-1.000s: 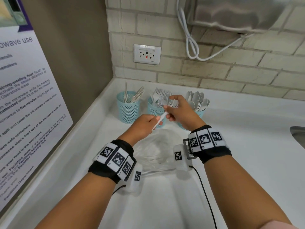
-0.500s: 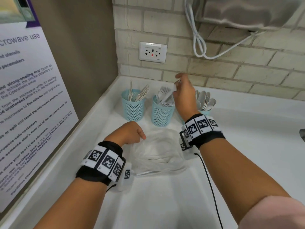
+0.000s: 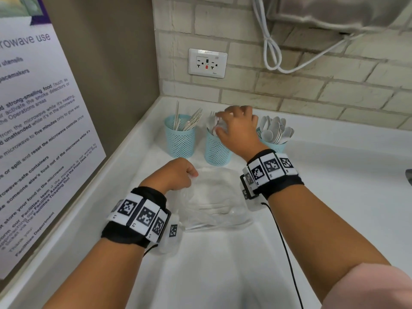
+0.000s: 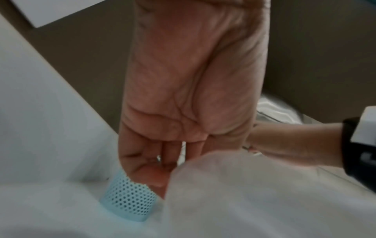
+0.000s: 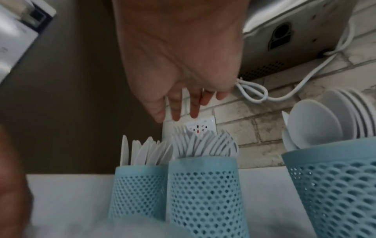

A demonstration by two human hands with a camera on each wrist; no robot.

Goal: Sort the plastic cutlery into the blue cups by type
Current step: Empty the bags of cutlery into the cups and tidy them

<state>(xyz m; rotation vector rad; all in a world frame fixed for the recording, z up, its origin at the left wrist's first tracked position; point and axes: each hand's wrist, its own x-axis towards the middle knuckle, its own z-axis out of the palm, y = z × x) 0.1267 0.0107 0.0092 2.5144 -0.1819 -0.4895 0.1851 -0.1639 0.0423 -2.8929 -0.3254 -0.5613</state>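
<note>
Three blue mesh cups stand in a row at the back of the white counter: knives (image 3: 180,139) on the left, forks (image 3: 216,148) in the middle, spoons (image 3: 274,143) on the right. My right hand (image 3: 234,126) hovers just over the fork cup (image 5: 205,193), its fingers (image 5: 177,111) hanging straight and holding nothing. My left hand (image 3: 176,175) grips the near-left edge of a clear plastic bag (image 3: 214,190) lying in front of the cups. A few white pieces of cutlery (image 3: 211,209) show inside the bag. In the left wrist view the bag (image 4: 264,193) hides my left fingertips.
A wall with a poster (image 3: 33,130) closes in the left side. On the brick wall behind the cups are an outlet (image 3: 207,63) and a looped white cord (image 3: 274,52) under a metal appliance (image 3: 334,10). A sink edge (image 3: 409,175) shows at far right.
A second ago both hands held a white fork. My right hand carried it over the middle cup and is now empty above it. My left hand dropped back to the bag.
</note>
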